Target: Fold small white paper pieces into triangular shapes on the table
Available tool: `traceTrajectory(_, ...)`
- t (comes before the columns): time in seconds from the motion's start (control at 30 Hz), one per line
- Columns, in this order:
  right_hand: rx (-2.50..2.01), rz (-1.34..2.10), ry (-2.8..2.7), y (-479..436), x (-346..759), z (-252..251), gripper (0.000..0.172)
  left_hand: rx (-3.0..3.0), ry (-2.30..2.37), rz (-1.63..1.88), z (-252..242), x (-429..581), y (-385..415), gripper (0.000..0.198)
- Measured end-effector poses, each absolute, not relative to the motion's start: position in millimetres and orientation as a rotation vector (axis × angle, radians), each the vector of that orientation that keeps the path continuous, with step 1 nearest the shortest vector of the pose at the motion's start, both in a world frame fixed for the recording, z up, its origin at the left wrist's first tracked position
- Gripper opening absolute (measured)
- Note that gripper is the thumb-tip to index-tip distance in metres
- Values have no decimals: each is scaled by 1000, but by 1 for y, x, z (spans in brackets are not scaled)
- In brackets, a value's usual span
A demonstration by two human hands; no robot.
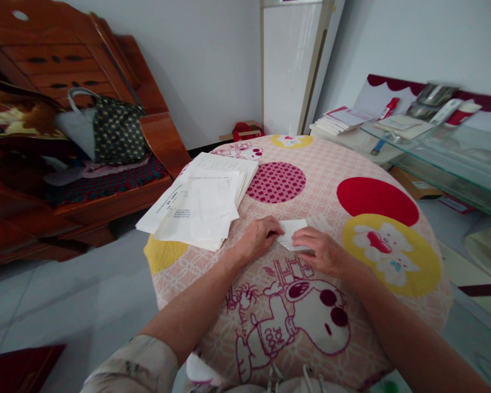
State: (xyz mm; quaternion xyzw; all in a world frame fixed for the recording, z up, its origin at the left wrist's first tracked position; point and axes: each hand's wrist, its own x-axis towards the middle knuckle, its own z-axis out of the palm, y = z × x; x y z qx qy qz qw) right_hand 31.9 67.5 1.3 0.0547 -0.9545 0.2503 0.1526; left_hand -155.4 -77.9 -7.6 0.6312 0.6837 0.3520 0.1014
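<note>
A small folded piece of white paper (291,227) lies on the patterned tablecloth (319,196) in front of me. My left hand (262,236) has its fingers bent together at the paper's left edge, gripping it there. On the right side, my right hand (321,250) is closed over the opposite edge, its fingers curled on the sheet. Some of the paper is hidden under the fingers of both hands. Up and to the left of my left hand sits a loose stack of printed sheets (208,204), its corners uneven.
A wooden bench (163,134) with a dark patterned bag (118,128) stands at the left. To the right, a glass shelf (445,158) holds several items, with a pile of booklets (343,119) beside it. A white cabinet (290,65) rises behind the table.
</note>
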Motion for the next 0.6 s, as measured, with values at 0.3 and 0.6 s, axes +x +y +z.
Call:
traceTrajectory(0.3, 204, 395, -2836, 55, 30, 3, 28, 1974, 1954, 997, -6, -154, -82, 21)
traceTrajectory(0.6, 164, 517, -2680, 90, 35, 0, 28, 2154, 1715, 841, 5, -163, -90, 25)
